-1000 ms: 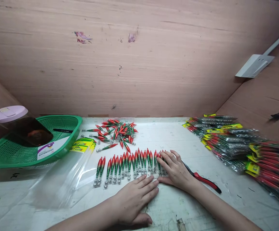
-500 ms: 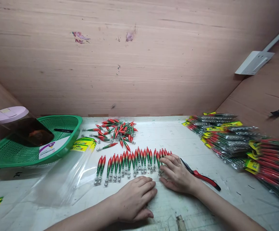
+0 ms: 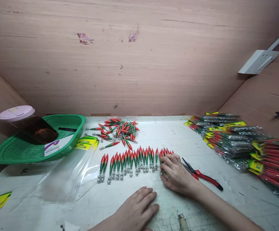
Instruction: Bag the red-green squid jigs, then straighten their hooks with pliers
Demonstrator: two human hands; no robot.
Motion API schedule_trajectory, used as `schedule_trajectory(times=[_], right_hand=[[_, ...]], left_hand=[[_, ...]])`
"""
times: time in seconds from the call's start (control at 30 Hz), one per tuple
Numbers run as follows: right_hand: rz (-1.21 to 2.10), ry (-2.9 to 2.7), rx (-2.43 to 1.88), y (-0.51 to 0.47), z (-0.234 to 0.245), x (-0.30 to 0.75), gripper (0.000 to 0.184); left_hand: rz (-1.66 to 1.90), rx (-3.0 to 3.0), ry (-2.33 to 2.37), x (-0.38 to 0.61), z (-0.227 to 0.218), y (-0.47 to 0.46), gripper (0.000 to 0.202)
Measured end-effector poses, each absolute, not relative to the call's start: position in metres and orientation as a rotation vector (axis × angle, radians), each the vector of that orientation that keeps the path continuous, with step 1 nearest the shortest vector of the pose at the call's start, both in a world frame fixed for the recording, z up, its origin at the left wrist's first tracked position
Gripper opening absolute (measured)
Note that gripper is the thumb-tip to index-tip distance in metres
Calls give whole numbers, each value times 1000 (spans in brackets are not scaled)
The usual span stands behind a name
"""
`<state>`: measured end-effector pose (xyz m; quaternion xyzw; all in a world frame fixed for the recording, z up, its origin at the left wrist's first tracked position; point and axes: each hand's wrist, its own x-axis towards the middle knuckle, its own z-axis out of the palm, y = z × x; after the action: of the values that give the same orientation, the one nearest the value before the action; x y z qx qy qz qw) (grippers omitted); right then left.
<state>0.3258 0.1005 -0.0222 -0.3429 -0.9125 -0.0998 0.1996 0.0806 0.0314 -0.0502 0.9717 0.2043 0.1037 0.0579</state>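
Note:
A row of red and green squid jigs (image 3: 150, 157) stretches across the middle of the white table, red tips pointing away and hook crowns toward me. My right hand (image 3: 176, 175) is curled over the jigs at the row's right end, its fingers bent around them and hiding their lower parts. Palm down, my left hand (image 3: 139, 205) lies on the table in front of the row, fingers stretched out and holding nothing. Behind the row is a loose heap of the same jigs (image 3: 120, 130). Red-handled pliers (image 3: 208, 180) lie just right of my right hand.
At the left, a green basket (image 3: 78, 136) holds a lidded cup of dark liquid (image 3: 37, 130). Clear bags with yellow headers (image 3: 81, 144) lie beside it. Packed jigs (image 3: 274, 157) are piled on the right. A wooden wall (image 3: 139, 70) closes off the back.
My left hand has drawn back toward me, away from the row. My right hand stays at the right end, its fingers more curled. The view has shifted slightly.

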Motion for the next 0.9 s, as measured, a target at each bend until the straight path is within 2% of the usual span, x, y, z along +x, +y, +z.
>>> schedule_trajectory(times=[0.27, 0.4, 0.57, 0.73, 0.9], right_hand=[[-277, -2512, -955, 113, -17, 324, 10], [-323, -2418, -1077, 113, -9, 336, 17], [-353, -2272, -1389, 87, -5, 364, 12], [-316, -2314, -1485, 57, -21, 371, 9], [-275, -2317, -1498, 40, -29, 366, 7]], left_hand=[[339, 3056, 672, 74, -61, 28, 54], [330, 3117, 779, 74, -71, 21, 67], [251, 3103, 832, 82, -72, 16, 69], [122, 2986, 820, 104, -69, 17, 92], [160, 2887, 954, 127, -55, 21, 81]])
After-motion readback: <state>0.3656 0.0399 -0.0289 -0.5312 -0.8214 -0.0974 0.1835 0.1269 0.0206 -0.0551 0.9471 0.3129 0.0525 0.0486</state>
